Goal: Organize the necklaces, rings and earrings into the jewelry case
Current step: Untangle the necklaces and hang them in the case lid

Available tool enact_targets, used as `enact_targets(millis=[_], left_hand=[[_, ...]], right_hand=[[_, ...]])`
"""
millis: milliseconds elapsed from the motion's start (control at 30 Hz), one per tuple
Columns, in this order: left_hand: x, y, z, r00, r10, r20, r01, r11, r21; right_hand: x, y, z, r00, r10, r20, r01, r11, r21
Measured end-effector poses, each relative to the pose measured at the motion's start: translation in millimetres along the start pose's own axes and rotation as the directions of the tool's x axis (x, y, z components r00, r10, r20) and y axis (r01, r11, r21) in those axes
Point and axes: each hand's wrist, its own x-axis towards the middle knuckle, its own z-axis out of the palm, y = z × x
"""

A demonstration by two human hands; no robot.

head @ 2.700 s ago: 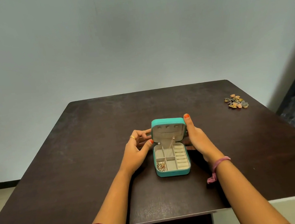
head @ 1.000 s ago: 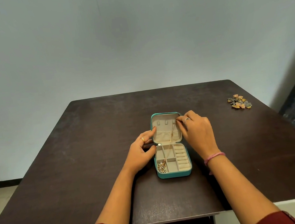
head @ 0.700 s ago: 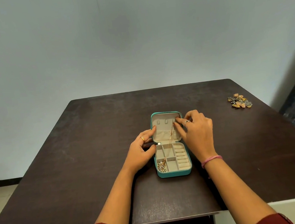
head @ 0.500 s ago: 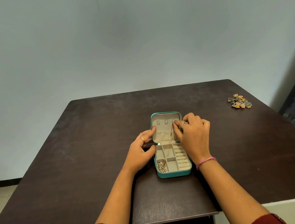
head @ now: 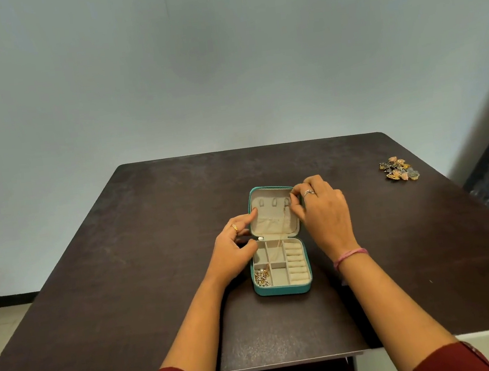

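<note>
On the dark counter (head: 127,292), the left hand (head: 233,254) rests against the left edge of the open teal jewelry case (head: 283,290), forefinger on the lid, other fingers loosely curled, holding nothing. Small pieces sit in its near-left compartment. A thin necklace (head: 282,236) trails from the lid, where the right hand (head: 323,209) pinches its top. Far right lies an earring pile (head: 399,168).

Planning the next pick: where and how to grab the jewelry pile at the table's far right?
Pinch one piece at the edge of the jewelry pile nearest the person, coming from above: it lies low on the table in a tangled heap, with open surface around it.
</note>
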Motion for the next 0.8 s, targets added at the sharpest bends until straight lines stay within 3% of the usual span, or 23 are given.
enact_targets(millis=[100,200,333,567,667,800], left_hand=[[1,-3,-1,0.999,-0.003,-0.048,0.001,0.999,-0.035],[2,-5,-4,0.992,-0.054,-0.114,0.04,0.992,-0.116],[2,0,-3,0.978,-0.128,-0.162,0.096,0.977,-0.192],[4,-2,-4,0.979,-0.115,-0.169,0.083,0.979,-0.186],[3,-2,-6,0.973,-0.084,-0.215,0.044,0.982,-0.183],[1,1,-6,0.954,-0.086,-0.286,0.027,0.978,-0.205]], right_hand=[[5,-5,-11,0.991,0.069,0.115,-0.089,0.98,0.18],[12,-8,-21,0.941,0.194,0.277,-0.294,0.875,0.385],[23,-9,-31,0.911,0.239,0.336,-0.393,0.749,0.533],[44,-8,-53,0.884,0.184,0.43,-0.447,0.601,0.662],[52,-9,-66,0.864,0.149,0.482,-0.49,0.477,0.73],[60,-10,-79,0.839,0.098,0.535,-0.522,0.421,0.742]])
